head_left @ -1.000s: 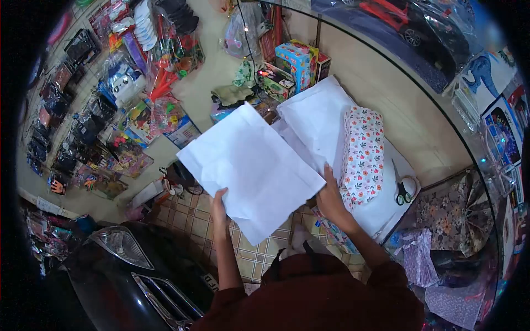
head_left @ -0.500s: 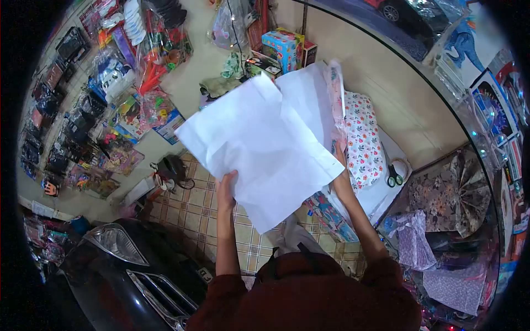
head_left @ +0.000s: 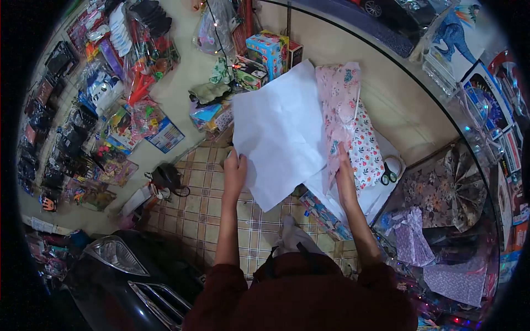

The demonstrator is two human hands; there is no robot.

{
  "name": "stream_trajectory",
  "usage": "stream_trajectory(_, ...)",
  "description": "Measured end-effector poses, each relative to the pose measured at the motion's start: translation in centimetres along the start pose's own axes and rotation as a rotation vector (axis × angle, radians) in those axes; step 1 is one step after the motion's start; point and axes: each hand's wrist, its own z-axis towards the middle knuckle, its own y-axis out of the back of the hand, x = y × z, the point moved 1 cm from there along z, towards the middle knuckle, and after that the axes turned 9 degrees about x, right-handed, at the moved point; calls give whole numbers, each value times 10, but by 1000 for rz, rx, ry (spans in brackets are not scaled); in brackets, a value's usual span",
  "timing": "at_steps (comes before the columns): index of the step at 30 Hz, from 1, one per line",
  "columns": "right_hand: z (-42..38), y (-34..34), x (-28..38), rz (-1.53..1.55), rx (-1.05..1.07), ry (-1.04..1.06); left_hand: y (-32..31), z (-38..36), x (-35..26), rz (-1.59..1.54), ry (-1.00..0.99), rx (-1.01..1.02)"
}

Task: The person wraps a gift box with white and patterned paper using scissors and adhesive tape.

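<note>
Paper sheet [head_left: 279, 129] now shows wider pink flap [head_left: 337, 102], so print is more exposed; left hand [head_left: 234, 172] pinches edge, right hand [head_left: 345, 170] flap.

Package [head_left: 369, 148] partly behind pink sheet [head_left: 335, 102]

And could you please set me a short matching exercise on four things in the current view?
1. Left hand
2. Scissors
3. Toy dinosaur
4. Pink floral paper

A. Blue, at the view's upper right
B. Touched by the right hand
C. At the left edge of the white paper
D. Dark-handled

Pairs: 1-C; 2-D; 3-A; 4-B
</note>
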Motion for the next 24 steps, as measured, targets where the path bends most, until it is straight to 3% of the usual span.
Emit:
stream_trajectory(3, -3, -5, 6, -114, -36, 30, 9, 8, -16, 14, 10, 75)
stream_trajectory(6, 4, -3, -15, -404, -25, 153, -9, 18, -12, -167, -149, 79)
stream_trajectory(9, 4, -24, 4, -712, 35, 213, -49, 19, -10, -387, -2, 99)
stream_trajectory(12, 13, -38, 12, -843, 328, 109, -100, 28, 14, -682, 6, 29)
stream_trajectory(16, 38, -42, 0, -778, 504, -157, -106, 35, 24, -549, 54, -63)
stream_trajectory(21, 58, -47, -10, -956, 338, 61, -91, 26, 15, -663, 143, 17)
stream_trajectory(24, 77, -49, -12, -1030, 288, 73, -121, 31, 36, -593, 128, -195)
